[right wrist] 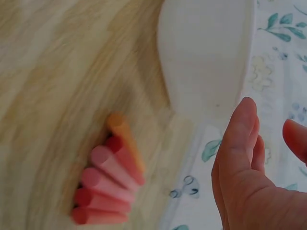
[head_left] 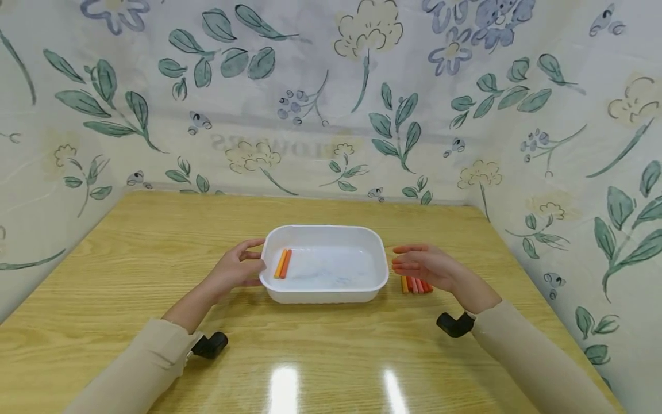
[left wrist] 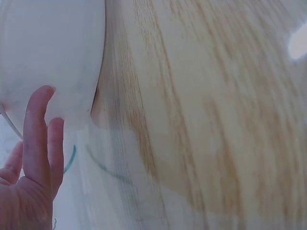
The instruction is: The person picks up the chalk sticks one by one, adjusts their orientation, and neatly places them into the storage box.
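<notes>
A white rectangular plastic tub (head_left: 331, 296) stands on the table. Two short sticks (head_left: 285, 263), one yellow-orange and one red-orange, lie side by side at its left end. My left hand (head_left: 240, 265) is at the tub's left end, its fingers fairly straight and touching the outer wall. My right hand (head_left: 426, 267), fingers extended and thumb apart, hovers just off the tub's right end. Below it lies a row of round sticks (right wrist: 110, 175) in orange, red and pink, partly hidden by that hand in the head view.
The wood-grain table (head_left: 331, 345) runs back to a wall covering (head_left: 310, 115) printed with flowers and leaves, which also closes off both sides. Bright reflections show at the table's near part. A black wrist camera (head_left: 455, 325) sits by the right sleeve.
</notes>
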Action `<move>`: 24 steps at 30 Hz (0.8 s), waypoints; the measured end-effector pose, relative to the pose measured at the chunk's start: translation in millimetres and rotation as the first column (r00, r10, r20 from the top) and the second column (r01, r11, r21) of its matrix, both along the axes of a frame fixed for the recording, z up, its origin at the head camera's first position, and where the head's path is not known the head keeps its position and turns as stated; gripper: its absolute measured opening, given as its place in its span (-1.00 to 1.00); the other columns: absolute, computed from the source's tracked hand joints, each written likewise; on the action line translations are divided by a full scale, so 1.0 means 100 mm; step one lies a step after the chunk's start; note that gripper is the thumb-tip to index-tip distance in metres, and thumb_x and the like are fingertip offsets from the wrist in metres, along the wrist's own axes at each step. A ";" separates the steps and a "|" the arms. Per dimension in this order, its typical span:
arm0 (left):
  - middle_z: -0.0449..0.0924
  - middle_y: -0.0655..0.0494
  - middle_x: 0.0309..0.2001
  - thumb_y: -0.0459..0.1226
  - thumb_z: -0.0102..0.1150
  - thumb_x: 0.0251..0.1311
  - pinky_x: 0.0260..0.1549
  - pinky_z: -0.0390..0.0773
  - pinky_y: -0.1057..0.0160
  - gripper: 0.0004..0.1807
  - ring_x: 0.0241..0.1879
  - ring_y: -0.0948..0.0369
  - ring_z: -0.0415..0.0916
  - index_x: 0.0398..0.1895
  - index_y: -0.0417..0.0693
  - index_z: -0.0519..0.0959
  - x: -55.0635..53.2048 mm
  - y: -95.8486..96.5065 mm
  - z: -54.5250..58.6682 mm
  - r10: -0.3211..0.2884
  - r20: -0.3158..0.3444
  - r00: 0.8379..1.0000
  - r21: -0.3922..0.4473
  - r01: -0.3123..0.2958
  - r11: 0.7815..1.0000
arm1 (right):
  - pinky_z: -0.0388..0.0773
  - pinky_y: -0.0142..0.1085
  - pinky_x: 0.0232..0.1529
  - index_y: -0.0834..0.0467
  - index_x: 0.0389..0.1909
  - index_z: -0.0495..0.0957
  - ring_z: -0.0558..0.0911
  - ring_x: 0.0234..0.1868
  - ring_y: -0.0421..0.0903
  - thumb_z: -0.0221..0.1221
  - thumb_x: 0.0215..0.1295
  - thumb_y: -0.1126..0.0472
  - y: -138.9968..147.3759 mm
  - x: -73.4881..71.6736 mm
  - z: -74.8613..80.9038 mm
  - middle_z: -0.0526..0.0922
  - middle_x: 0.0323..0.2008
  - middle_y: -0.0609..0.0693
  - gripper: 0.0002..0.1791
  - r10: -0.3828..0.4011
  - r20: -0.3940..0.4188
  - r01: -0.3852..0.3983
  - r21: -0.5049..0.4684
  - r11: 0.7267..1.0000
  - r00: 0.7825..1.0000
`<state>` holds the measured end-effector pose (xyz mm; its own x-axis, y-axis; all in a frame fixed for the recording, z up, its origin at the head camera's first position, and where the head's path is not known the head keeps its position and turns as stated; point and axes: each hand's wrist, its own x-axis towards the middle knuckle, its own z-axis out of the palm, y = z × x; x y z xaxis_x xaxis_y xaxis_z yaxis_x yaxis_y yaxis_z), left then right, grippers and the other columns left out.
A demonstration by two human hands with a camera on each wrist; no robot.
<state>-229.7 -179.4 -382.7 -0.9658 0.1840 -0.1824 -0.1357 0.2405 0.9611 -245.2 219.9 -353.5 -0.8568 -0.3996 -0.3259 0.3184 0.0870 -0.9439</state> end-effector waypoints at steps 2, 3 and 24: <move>0.15 -0.35 0.22 -0.38 0.01 0.20 -0.24 0.63 0.05 -0.31 0.06 -0.20 0.36 0.40 -0.15 0.05 0.00 0.00 0.00 0.000 0.000 1.000 -0.002 0.000 1.000 | 0.40 -0.13 0.15 0.55 0.30 -0.02 0.59 -0.12 -0.09 -0.09 0.37 0.37 0.07 0.02 -0.04 0.49 -0.06 0.22 -0.43 -0.003 -0.014 0.003 0.009 1.000 1.000; 0.16 -0.35 0.22 -0.38 0.02 0.20 -0.24 0.63 0.05 -0.31 0.06 -0.20 0.36 0.40 -0.14 0.06 0.00 -0.01 0.00 0.004 0.003 1.000 -0.002 -0.004 1.000 | 0.40 -0.13 0.15 0.55 0.29 -0.02 0.58 -0.10 -0.07 -0.09 0.37 0.37 0.10 0.03 -0.05 0.47 -0.03 0.25 -0.43 -0.009 -0.017 0.009 0.012 1.000 1.000; 0.14 -0.35 0.22 -0.39 0.00 0.23 -0.22 0.62 0.03 -0.32 0.08 -0.21 0.34 0.41 -0.15 0.04 0.02 -0.01 0.03 -0.008 -0.003 1.000 0.014 0.009 1.000 | 0.55 -0.26 -0.02 0.48 0.33 0.02 0.61 -0.21 -0.16 0.03 0.33 0.33 0.53 0.05 -0.30 0.51 0.00 0.07 -0.36 -0.195 0.004 0.194 0.053 0.979 0.981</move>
